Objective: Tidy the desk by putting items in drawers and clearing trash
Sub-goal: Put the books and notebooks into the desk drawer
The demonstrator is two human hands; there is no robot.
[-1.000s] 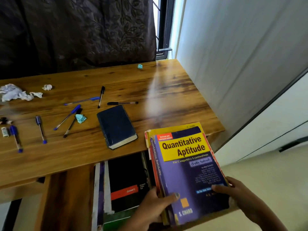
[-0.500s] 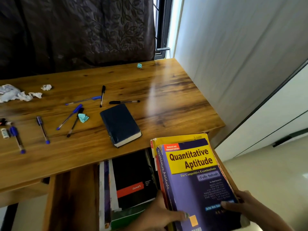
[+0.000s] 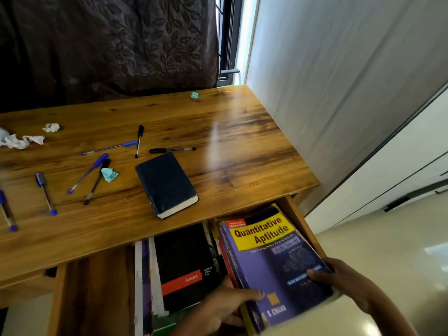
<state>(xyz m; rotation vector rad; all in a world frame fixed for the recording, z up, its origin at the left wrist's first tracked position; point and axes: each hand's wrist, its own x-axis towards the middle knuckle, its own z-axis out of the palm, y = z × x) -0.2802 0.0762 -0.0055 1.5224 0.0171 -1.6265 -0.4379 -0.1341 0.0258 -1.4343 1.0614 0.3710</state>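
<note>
Both hands grip the purple book: left hand fingers closed on its spine edge, right hand on its outer edge, over the open drawer.

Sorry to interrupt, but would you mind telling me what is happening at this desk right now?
A person is tidying the desk. Both hands, left hand and right hand, hold a purple Quantitative Aptitude book, its far end inside the open drawer, beside a black notebook. On the desktop lie a dark blue book, several pens and crumpled paper scraps.
</note>
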